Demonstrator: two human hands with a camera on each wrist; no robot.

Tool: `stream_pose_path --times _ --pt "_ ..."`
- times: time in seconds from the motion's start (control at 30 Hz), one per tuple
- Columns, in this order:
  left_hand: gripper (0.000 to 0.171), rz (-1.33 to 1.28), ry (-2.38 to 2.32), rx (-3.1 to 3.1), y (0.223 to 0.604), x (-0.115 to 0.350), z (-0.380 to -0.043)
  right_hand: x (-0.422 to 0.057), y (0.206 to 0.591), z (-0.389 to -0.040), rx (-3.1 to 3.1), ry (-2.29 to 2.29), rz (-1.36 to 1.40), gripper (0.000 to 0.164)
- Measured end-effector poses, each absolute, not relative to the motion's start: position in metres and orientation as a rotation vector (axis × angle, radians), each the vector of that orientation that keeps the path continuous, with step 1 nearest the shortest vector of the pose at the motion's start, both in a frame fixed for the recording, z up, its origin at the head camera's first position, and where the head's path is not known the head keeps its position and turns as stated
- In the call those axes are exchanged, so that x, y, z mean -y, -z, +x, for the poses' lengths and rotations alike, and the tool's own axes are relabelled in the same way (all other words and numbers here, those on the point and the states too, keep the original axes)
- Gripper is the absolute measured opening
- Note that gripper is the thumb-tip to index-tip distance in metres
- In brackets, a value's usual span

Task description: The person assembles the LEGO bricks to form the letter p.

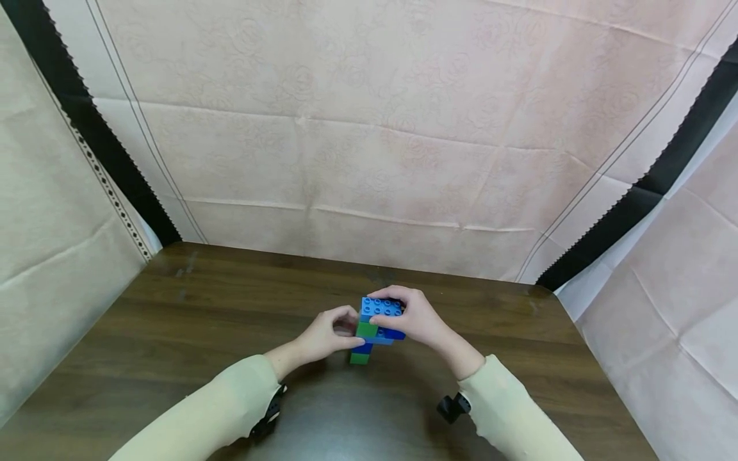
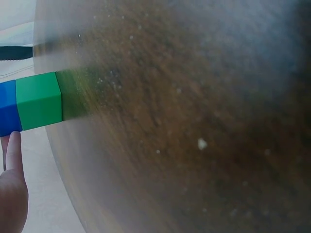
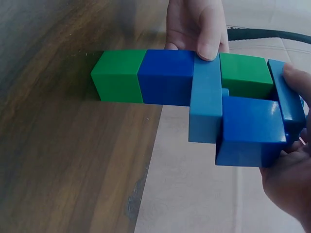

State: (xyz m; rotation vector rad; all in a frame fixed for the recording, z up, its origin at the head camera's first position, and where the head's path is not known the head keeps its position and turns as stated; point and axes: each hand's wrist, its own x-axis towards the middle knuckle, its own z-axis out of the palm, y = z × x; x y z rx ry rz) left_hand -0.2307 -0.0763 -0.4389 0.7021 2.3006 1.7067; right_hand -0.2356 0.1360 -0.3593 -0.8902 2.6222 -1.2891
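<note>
A tower of toy building blocks stands upright on the table. Its bottom is a green block [image 3: 118,76], followed by a dark blue block [image 3: 166,77] and a flat light blue block [image 3: 206,102]. Above that flat block, a second green block [image 3: 245,75] and another dark blue block [image 3: 252,121] sit side by side. A studded light blue block [image 1: 375,308] lies on top, pinched between thumb and fingers of my right hand [image 1: 419,321]. My left hand [image 1: 324,336] grips the tower lower down, its thumb against the lower flat block; its fingertips are partly hidden.
The brown wooden table [image 1: 259,282] extends around the tower. Pale patterned cloth [image 1: 369,160] with black edging hangs behind the table and at both sides. A black wrist device [image 1: 453,407] shows below the right sleeve.
</note>
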Motion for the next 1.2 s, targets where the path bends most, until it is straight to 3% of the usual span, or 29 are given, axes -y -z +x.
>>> stream_pose_path --times 1.2 --pt "0.028 0.693 -1.694 -2.311 0.4436 0.0765 -0.2302 -0.1338 0.3602 -0.2322 -2.683 1.239 -0.911 0.039"
